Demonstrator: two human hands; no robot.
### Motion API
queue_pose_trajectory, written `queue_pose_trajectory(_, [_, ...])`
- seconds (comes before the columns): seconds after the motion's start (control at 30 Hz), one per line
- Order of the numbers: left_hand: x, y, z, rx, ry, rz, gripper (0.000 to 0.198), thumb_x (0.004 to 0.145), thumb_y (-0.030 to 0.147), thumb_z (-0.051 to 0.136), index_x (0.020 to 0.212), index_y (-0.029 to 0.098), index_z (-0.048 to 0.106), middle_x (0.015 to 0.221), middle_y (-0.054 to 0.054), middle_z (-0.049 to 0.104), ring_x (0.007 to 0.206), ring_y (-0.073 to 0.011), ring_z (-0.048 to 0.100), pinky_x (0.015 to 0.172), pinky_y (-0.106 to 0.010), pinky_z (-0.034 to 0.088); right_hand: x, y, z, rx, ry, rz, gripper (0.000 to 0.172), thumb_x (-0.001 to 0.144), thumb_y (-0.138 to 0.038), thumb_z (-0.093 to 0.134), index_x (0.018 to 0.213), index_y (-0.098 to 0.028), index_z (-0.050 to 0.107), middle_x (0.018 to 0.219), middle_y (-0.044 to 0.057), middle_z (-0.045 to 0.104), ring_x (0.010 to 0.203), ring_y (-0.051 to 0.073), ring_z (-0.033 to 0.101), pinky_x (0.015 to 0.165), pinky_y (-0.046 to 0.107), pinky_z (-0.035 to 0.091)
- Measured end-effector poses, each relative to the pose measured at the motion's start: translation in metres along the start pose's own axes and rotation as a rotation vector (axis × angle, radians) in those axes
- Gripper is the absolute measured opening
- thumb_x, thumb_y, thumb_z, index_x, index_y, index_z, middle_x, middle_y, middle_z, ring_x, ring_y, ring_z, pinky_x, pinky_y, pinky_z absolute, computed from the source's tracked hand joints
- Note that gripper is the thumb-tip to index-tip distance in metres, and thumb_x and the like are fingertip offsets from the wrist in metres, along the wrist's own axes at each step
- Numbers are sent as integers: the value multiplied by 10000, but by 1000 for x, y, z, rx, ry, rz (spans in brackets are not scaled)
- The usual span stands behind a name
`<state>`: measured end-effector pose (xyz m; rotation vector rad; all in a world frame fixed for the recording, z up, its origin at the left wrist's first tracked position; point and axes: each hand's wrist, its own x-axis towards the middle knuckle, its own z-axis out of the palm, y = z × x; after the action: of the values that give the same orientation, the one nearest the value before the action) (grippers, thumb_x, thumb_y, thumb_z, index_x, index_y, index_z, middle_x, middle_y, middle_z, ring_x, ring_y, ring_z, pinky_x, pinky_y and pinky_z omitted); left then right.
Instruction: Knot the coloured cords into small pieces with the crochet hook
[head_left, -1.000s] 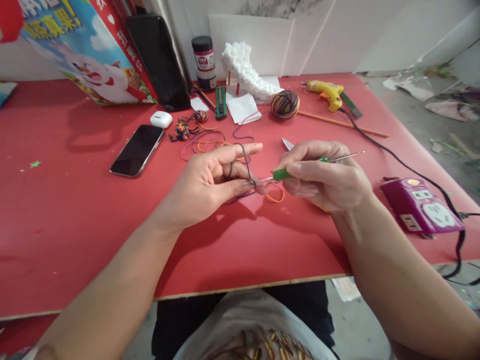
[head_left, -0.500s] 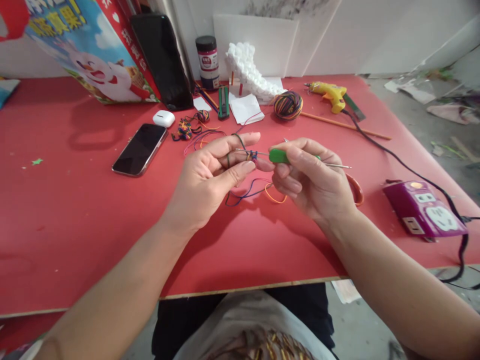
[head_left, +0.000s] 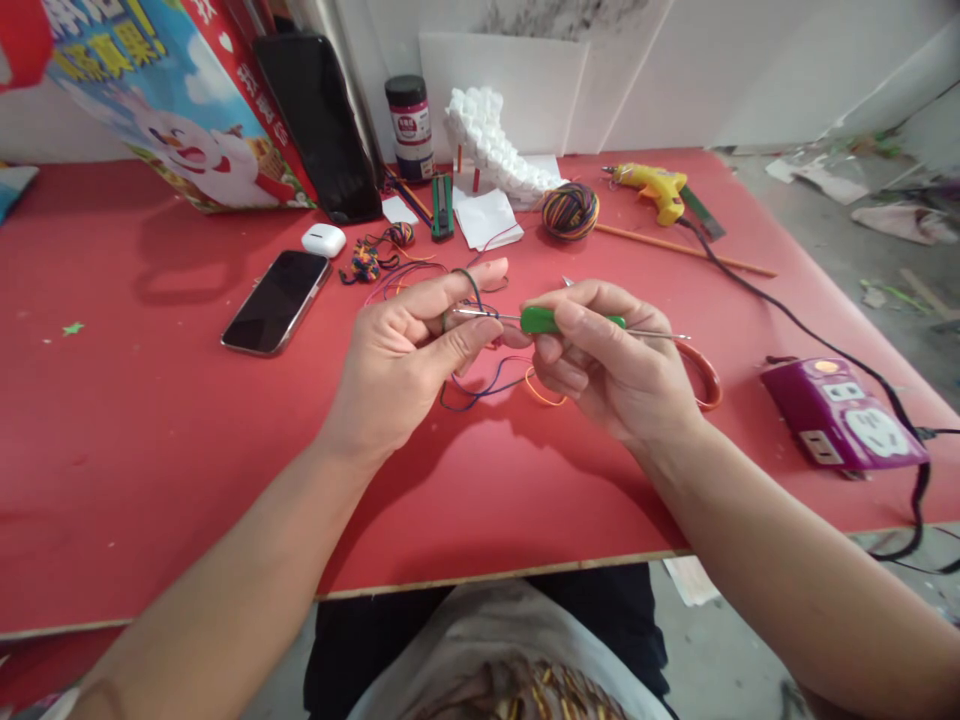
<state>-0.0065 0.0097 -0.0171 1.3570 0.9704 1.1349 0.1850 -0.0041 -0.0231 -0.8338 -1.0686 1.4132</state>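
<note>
My left hand (head_left: 409,350) pinches multicoloured thread (head_left: 480,385) between thumb and fingers, with the strand looped over the raised index finger. My right hand (head_left: 607,355) grips a green-handled crochet hook (head_left: 559,321), its metal tip pushed into the thread at my left fingertips. Loose thread hangs from the hands down onto the red table (head_left: 150,440). Both hands are held a little above the table's middle.
A phone (head_left: 275,300), white earbud case (head_left: 323,239), yarn scraps (head_left: 367,262), yarn ball (head_left: 571,210), yellow glue gun (head_left: 654,187), white foam piece (head_left: 491,145), jar (head_left: 409,125) and dark tablet (head_left: 319,120) lie behind. A purple power strip (head_left: 847,420) and an orange ring (head_left: 701,375) sit right.
Both hands rose off the table and shifted slightly away from me. The hook swung level and its tip slid further past my left fingers through the thread loop.
</note>
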Motion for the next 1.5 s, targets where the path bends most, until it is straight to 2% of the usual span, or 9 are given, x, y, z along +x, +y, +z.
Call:
queue_pose_trajectory(0.2, [0, -2, 4, -64, 1, 22, 428, 884, 367, 843, 1305, 308, 791, 882, -29, 829, 644, -149, 600, 587, -321, 479, 0, 2, 5, 64, 5, -3, 256, 851, -446, 845, 898, -240, 701, 673, -59, 604, 445, 54, 365, 429, 231, 336])
queue_pose_trajectory(0.43, [-1, -2, 4, -4, 35, 37, 294, 962, 481, 749, 1196, 319, 822, 917, -32, 810, 665, -155, 607, 601, -331, 505, 0, 1, 5, 107, 21, 27, 287, 802, -429, 895, 839, -225, 696, 683, -42, 633, 457, 52, 363, 425, 222, 326])
queue_pose_trajectory(0.6, [1, -2, 1, -11, 73, 39, 286, 977, 545, 718, 1089, 318, 851, 910, -45, 779, 755, -167, 685, 618, -329, 517, 1, 3, 5, 91, 6, 32, 295, 804, -443, 894, 885, -226, 712, 684, -46, 622, 460, 58, 373, 428, 230, 342])
queue_pose_trajectory(0.87, [3, -3, -2, 38, 114, 76, 190, 848, 423, 893, 1007, 320, 879, 858, -16, 806, 713, -153, 685, 623, -316, 552, 0, 2, 3, 65, -19, 34, 271, 842, -443, 869, 920, -229, 722, 684, -47, 625, 448, 59, 381, 426, 237, 334])
queue_pose_trajectory(1.03, [1, 2, 0, 41, 97, 72, 241, 812, 325, 924, 1047, 292, 876, 942, -39, 843, 873, -229, 787, 733, -362, 641, -1, 1, 3, 70, -16, 39, 273, 841, -443, 869, 915, -227, 719, 681, -47, 628, 451, 61, 377, 430, 245, 332])
queue_pose_trajectory(1.13, [0, 4, 2, 32, 90, 50, 301, 807, 285, 924, 1103, 284, 867, 906, -30, 839, 925, -253, 804, 798, -387, 663, -1, 2, 3, 63, -18, 35, 277, 843, -450, 867, 925, -230, 721, 683, -46, 629, 458, 65, 390, 436, 248, 336])
queue_pose_trajectory(1.27, [-1, 5, 3, 10, 79, 34, 315, 786, 273, 937, 1092, 297, 866, 822, 12, 815, 893, -237, 799, 830, -392, 672, -1, 3, 3, 59, -24, 22, 294, 838, -460, 875, 930, -224, 726, 686, -44, 639, 450, 58, 384, 433, 245, 343])
queue_pose_trajectory(1.4, [-1, 2, 4, -31, 74, 31, 339, 775, 267, 941, 1104, 287, 865, 855, 4, 828, 853, -218, 791, 835, -371, 672, -1, 4, 4, 64, -22, 17, 280, 845, -444, 870, 924, -213, 732, 683, -39, 651, 440, 53, 391, 425, 236, 338])
queue_pose_trajectory(1.5, [-1, -1, 6, -106, 69, 33, 230, 795, 234, 912, 1022, 248, 873, 914, -26, 839, 872, -207, 798, 862, -345, 662, -2, 4, 5, 54, -20, 16, 271, 849, -439, 865, 908, -210, 733, 672, -37, 653, 434, 53, 401, 420, 234, 339])
